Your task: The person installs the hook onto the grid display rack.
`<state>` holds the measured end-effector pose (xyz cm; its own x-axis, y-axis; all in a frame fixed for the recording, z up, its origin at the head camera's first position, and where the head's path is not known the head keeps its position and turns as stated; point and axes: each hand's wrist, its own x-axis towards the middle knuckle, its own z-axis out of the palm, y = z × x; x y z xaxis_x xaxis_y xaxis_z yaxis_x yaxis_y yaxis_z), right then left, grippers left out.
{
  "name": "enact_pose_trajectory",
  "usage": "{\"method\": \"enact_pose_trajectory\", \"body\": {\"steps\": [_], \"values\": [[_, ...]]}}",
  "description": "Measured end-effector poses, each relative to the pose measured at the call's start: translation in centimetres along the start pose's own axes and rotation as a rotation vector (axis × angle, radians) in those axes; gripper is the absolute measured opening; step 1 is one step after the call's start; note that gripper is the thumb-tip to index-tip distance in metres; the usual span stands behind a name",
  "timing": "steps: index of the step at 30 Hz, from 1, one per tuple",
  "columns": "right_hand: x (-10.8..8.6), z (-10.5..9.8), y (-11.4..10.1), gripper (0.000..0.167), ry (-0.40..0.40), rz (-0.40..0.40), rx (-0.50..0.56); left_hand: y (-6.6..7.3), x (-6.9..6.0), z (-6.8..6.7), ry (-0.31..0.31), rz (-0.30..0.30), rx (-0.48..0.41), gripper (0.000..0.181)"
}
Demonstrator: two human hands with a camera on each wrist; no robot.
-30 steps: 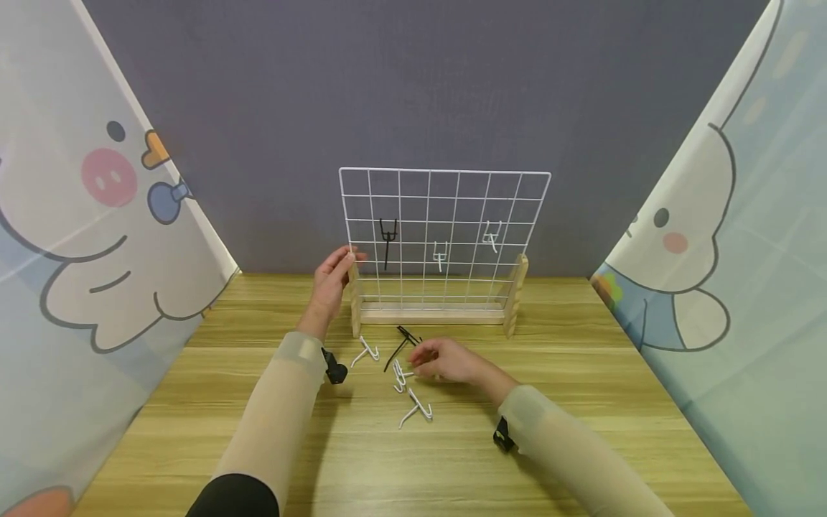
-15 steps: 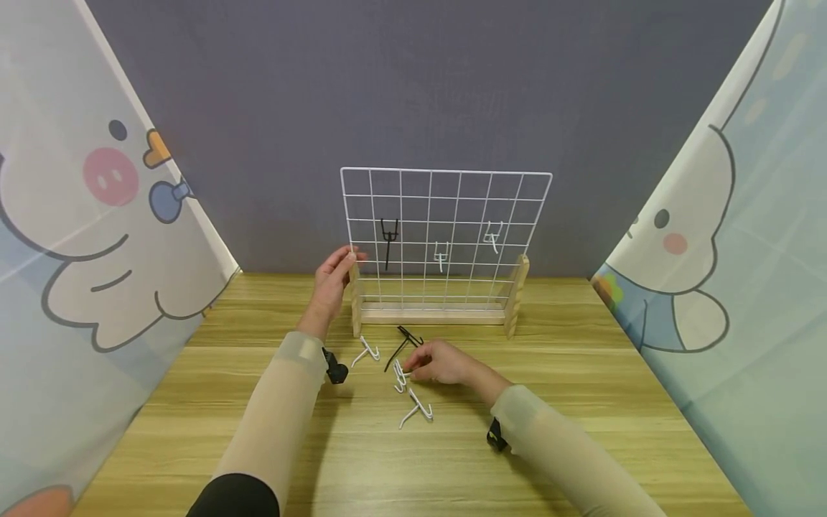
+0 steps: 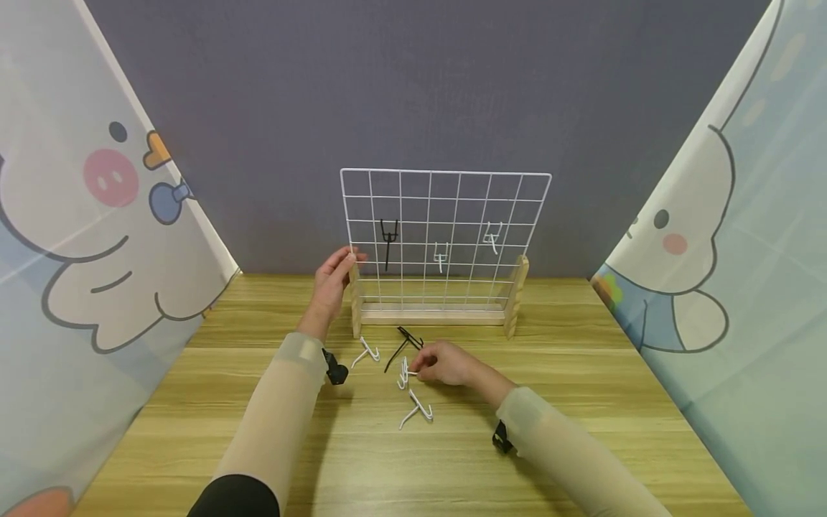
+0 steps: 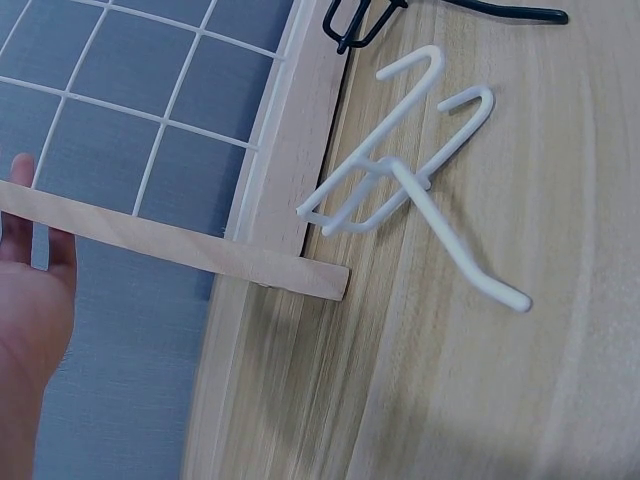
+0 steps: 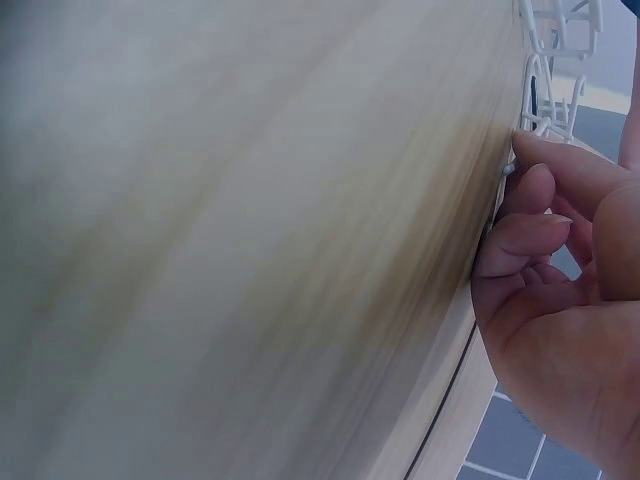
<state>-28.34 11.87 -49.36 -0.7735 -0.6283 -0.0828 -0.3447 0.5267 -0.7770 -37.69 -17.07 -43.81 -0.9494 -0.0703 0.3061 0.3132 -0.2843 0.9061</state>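
A white wire grid (image 3: 446,208) stands upright in a wooden base (image 3: 433,314). My left hand (image 3: 331,286) grips the left wooden post (image 3: 355,301) of that base; in the left wrist view its fingers wrap behind the post (image 4: 190,245). With thumb and fingertips my right hand (image 3: 446,364) pinches the stem of a white hook (image 3: 404,373) on the table. Just behind it lies a black hook (image 3: 402,347). Another white hook (image 3: 417,409) lies in front, and one more (image 3: 367,352) to the left, seen large in the left wrist view (image 4: 430,200).
On the grid hang a black hook (image 3: 388,238) at the left, a white hook (image 3: 441,256) near the middle and a white hook (image 3: 492,237) at the right. A grey wall (image 3: 413,86) rises behind the wooden table (image 3: 362,467); patterned cloths flank both sides.
My right hand has closed its fingertips on the white hook's stem, and that hook has turned and shifted slightly right. My left hand has stayed on the post.
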Motion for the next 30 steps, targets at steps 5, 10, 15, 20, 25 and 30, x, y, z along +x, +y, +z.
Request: {"method": "enact_pose_trajectory", "body": {"steps": [5, 10, 15, 20, 25, 30], "values": [[-0.5, -0.32, 0.44, 0.014, -0.001, 0.017, 0.017, 0.04, -0.06, 0.03, 0.001, -0.004, -0.006, 0.016], [-0.68, -0.41, 0.65, 0.014, -0.007, 0.058, 0.071, 0.12, -0.13, 0.09, 0.002, -0.004, -0.007, 0.015], [-0.68, -0.44, 0.53, 0.012, 0.006, 0.078, 0.08, 0.09, -0.05, 0.11, 0.007, -0.007, -0.015, 0.016], [-0.56, -0.23, 0.51, 0.009, 0.004, 0.086, 0.104, 0.24, -0.21, 0.17, 0.011, -0.01, -0.009, 0.023], [-0.55, -0.13, 0.5, 0.008, 0.0, 0.086, 0.109, 0.24, -0.23, 0.19, 0.005, -0.014, -0.005, 0.026], [-0.68, -0.3, 0.54, 0.009, 0.001, 0.092, 0.118, 0.15, -0.19, 0.08, -0.008, -0.008, -0.009, 0.017]]}}
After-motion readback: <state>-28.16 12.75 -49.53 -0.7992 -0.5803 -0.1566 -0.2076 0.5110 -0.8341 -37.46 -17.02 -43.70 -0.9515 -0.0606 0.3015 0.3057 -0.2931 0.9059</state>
